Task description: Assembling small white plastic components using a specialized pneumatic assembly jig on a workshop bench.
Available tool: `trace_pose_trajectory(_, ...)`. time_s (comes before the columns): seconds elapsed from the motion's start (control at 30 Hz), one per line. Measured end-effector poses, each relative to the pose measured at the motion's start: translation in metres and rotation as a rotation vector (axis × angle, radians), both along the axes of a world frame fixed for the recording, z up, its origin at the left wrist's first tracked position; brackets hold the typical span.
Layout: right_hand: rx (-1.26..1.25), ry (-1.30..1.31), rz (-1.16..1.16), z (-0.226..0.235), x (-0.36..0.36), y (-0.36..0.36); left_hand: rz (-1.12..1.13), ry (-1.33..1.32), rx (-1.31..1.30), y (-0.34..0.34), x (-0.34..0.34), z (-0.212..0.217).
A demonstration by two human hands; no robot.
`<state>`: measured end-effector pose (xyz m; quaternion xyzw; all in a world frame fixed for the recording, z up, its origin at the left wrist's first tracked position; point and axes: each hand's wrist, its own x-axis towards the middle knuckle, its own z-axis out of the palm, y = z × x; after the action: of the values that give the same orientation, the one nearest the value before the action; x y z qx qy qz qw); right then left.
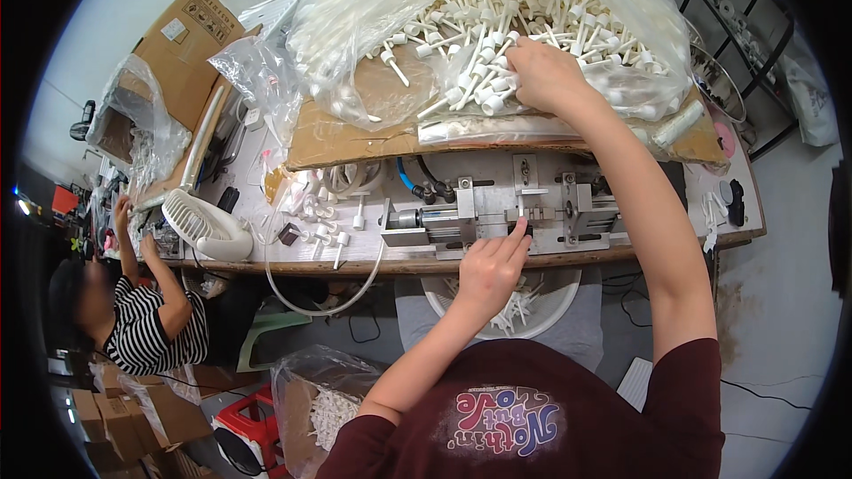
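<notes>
My left hand [493,270] is at the metal bench fixture [470,213], its fingers together and the fingertips against a small white capped stick [522,202] in the middle of the fixture. How far the fingers wrap round that piece is hidden. Beyond the fixture, my right hand [546,75] reaches over a cardboard sheet [355,144] into a large heap of white capped sticks [484,66]. Its fingers are bent and close together among them; whatever they hold is hidden.
Clear plastic film [346,9] surrounds the heap. Loose capped sticks [340,248] and a white fan [209,222] sit on the left. Below the table edge, a white basin [559,306] holds white pieces on my lap. Another person [146,319] works at far left.
</notes>
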<state>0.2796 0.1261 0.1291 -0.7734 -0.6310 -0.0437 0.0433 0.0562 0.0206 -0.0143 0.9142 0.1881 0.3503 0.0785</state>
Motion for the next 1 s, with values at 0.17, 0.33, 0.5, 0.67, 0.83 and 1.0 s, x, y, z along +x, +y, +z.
trace_pose_trajectory(0.17, 0.009, 0.015, 0.078, 0.000, 0.009, -0.012, 0.008, 0.057, -0.007, 0.002, 0.001, 0.002)
trace_pose_trajectory(0.33, 0.016, 0.059, 0.126, -0.002, 0.021, -0.014, 0.014, 0.068, -0.011, 0.001, 0.001, -0.001)
trace_pose_trajectory(0.5, 0.222, 0.141, 0.181, -0.006, 0.035, -0.019, 0.013, 0.052, -0.020, 0.001, -0.001, 0.003)
trace_pose_trajectory(0.67, 0.419, 0.584, 0.053, 0.014, 0.045, -0.021, 0.001, 0.041, -0.026, 0.003, -0.001, 0.001)
trace_pose_trajectory(0.83, 0.463, 1.284, -0.068, 0.027, 0.064, -0.035, -0.125, 0.003, -0.199, 0.001, -0.011, 0.018)
trace_pose_trajectory(1.0, 0.335, 1.547, -0.018, 0.022, 0.001, -0.096, -0.055, -0.347, -0.364, 0.004, -0.021, 0.068)
